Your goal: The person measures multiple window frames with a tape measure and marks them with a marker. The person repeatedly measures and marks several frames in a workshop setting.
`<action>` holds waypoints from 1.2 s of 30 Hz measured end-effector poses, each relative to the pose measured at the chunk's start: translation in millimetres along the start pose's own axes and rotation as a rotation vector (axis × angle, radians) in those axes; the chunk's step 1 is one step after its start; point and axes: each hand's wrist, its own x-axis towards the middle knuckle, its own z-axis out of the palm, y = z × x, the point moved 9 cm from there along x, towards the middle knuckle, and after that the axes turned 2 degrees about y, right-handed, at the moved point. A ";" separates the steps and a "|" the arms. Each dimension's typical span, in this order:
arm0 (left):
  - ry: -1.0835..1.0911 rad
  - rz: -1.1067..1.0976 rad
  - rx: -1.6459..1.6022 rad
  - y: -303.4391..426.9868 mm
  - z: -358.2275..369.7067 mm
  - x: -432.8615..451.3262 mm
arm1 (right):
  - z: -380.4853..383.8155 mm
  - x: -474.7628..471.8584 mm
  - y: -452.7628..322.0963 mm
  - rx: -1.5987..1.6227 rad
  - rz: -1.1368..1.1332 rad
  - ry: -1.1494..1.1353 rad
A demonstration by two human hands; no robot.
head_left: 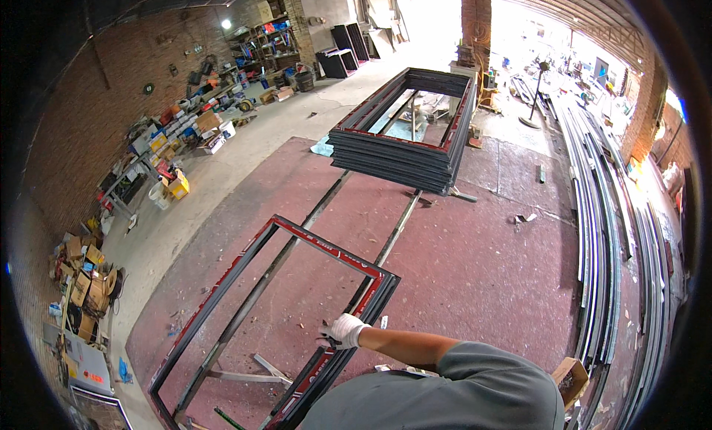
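A white knitted glove covers my right hand (346,331), which is at the near right side of a black metal window or door frame (334,246). My fingers are curled around a small dark object (329,341); too little of it shows to tell what it is. Red printed protective film (317,242) runs along the frame's faces. The frame lies flat, raised on two long metal rails (245,313) above the floor. My left hand is out of view.
Beyond stands a stack of similar black frames (395,165) on the same rails. Long metal profiles (598,252) lie along the right. Boxes (89,291) and a white bucket (159,196) line the left wall. Offcuts (247,377) lie inside the frame; an open carton (572,381) is beside me.
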 end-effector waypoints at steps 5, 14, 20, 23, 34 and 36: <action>0.014 -0.009 0.003 -2.7 -2.0 3.3 | -11.8 -3.9 -8.3 0.022 -0.091 0.073; 0.021 -0.022 -0.008 -2.6 0.5 -4.6 | -2.1 -0.4 -2.3 -0.020 -0.065 0.027; 0.160 0.013 0.039 -0.5 2.3 -12.2 | 12.3 3.9 7.0 -0.036 -0.058 0.018; 0.143 0.012 -0.010 -4.1 -0.2 -9.4 | 14.6 5.5 8.5 -0.056 -0.060 0.028; 0.118 -0.023 -0.024 -13.7 -6.7 -6.8 | -8.2 0.0 -6.1 -0.027 0.024 -0.109; 0.119 -0.027 -0.025 -13.3 -5.9 -8.7 | -13.8 -2.6 -9.5 -0.051 -0.004 -0.103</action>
